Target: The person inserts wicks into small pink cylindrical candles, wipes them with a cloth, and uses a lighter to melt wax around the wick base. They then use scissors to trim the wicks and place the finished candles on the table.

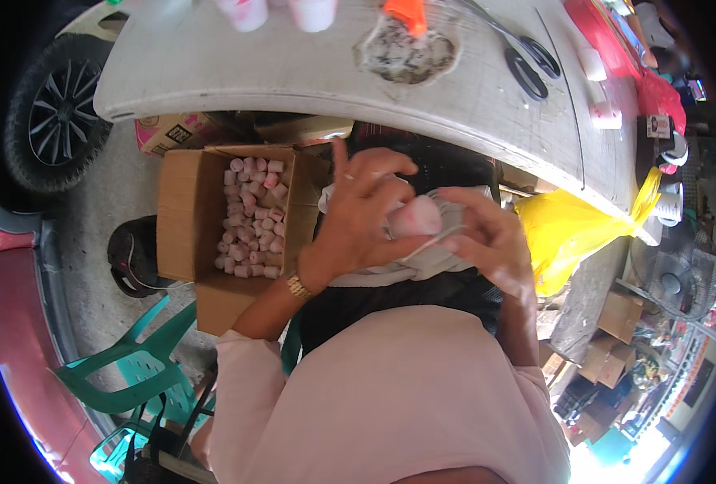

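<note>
Over my lap, my left hand (356, 216) grips a small white-and-pink cup (417, 216), its thumb below and one finger raised. My right hand (493, 240) is on the cup's other side, fingertips pinching a thin pale strip (427, 247) that runs toward my left thumb. Whether the strip is fixed to the cup, I cannot tell. A light grey cloth (374, 276) lies on my lap under both hands. To the left stands an open cardboard box (182, 211) holding many small pinkish-white cups (253, 218).
Ahead is a worn white table (237, 77) with cups (314, 13), black-handled scissors (527, 73) and an orange object (407, 14) beside a stained round patch. A yellow plastic bag (564, 234) hangs at right. A green chair (132, 363) and a car wheel (60, 109) are left.
</note>
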Motion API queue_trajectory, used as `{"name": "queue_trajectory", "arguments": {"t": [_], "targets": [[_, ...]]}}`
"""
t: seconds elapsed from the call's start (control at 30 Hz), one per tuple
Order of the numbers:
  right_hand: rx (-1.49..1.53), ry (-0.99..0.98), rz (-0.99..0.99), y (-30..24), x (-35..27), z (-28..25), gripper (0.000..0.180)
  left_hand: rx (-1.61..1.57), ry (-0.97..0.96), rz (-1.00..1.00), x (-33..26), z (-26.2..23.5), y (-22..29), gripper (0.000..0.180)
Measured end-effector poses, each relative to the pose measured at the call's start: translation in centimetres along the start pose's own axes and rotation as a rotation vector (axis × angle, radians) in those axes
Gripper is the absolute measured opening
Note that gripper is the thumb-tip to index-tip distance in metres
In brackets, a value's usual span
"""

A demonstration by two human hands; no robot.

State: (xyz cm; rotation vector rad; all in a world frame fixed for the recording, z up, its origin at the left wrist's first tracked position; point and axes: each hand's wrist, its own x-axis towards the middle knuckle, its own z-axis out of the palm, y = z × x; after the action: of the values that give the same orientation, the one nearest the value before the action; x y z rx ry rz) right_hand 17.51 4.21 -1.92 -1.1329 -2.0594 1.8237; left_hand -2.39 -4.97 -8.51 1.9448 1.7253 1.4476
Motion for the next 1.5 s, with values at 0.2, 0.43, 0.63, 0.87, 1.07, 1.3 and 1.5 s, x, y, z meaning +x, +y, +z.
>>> {"name": "queue_trajectory", "arguments": {"t": [0.2, 0.43, 0.63, 0.87, 1.07, 1.3, 1.5], "targets": [[0.44, -0.042, 0.04, 3.2, 1.0, -0.4, 0.044, 0.102, -0.155, 0.061, 1.5, 2.0, 1.5, 0.049], [1.006, -0.094, 0.128, 6.5, 0.9, -1.4, 0.036, 0.496, -0.329, -0.254, 0.4, 2.2, -1.3, 0.043], [1.048, -0.067, 0.115, 6.7, 0.7, -1.7, 0.038, -0.359, -0.384, -0.763, 0.9, -2.8, -1.2, 0.031], [1.027, -0.036, 0.086, 6.7, 0.7, -2.2, 0.036, -0.738, 0.007, -0.622, 1.2, -0.6, 0.3, 0.03], [0.494, 0.184, 0.013, 4.1, 0.5, -0.4, 0.039, 0.057, -0.287, -0.138, 1.6, 0.2, 1.3, 0.033], [-0.013, 0.011, -0.176, 4.4, 0.3, -2.3, 0.053, 0.259, -0.265, 0.005, 1.7, 0.6, 3.6, 0.039], [-0.764, 0.199, -0.289, 8.5, 2.5, -3.2, 0.04, -0.125, 0.082, -0.301, 1.2, 0.5, 3.0, 0.035]]}}
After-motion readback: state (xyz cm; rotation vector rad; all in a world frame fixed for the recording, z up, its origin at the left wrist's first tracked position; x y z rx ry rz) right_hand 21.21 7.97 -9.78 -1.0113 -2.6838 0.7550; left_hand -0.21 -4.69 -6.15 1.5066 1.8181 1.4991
